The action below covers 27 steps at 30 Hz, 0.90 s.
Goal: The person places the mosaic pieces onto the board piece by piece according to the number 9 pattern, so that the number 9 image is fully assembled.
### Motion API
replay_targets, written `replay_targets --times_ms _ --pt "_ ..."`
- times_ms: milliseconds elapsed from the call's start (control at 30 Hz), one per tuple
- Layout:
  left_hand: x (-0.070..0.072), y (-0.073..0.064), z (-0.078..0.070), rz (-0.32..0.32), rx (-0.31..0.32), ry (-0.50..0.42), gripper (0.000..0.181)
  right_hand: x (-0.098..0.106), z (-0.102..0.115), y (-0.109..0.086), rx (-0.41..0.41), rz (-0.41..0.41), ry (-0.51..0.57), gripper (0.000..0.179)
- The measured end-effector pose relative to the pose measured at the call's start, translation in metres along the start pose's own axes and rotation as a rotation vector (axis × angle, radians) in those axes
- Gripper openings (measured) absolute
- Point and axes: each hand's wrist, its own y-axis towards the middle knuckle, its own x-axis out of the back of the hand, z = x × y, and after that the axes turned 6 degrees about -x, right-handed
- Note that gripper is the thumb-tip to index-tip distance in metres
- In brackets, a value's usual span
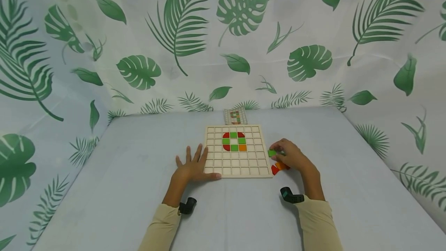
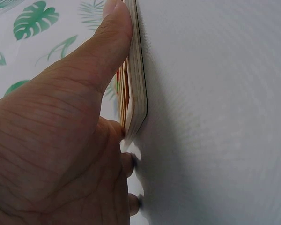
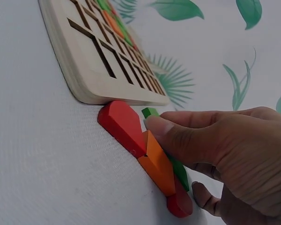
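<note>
The right hand [image 1: 291, 155] pinched a green block [image 1: 272, 153] at the board's [image 1: 242, 170] three o'clock; the left hand [image 1: 192, 169], fingers spread, touched eight. A brushing knuckle could displace the loose red block [image 1: 275, 170] at four.

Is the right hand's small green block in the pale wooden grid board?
Out. The right hand pinches the small green block beside the pale wooden grid board.

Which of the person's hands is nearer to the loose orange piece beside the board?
Right. The right hand pinches a green piece right beside the orange piece; the left hand touches the opposite side of the board.
</note>
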Motion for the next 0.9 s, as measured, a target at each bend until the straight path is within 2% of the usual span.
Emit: replay_targets --times_ms 367,667,900 --pt "0.001 -0.0013 -0.0015 -0.002 -0.005 -0.01 0.11 -0.0028 -0.0022 0.0026 0.042 -0.044 -0.082 0.017" --pt "0.0011 -0.0026 -0.0027 -0.009 -0.003 -0.014 0.11 -0.0041 0.0009 -0.0005 0.047 -0.066 -0.066 0.021" --pt "0.0 -0.0014 -0.0005 -0.01 -0.006 -0.007 0.11 -0.005 0.0046 0.0024 0.085 -0.09 -0.038 0.024"
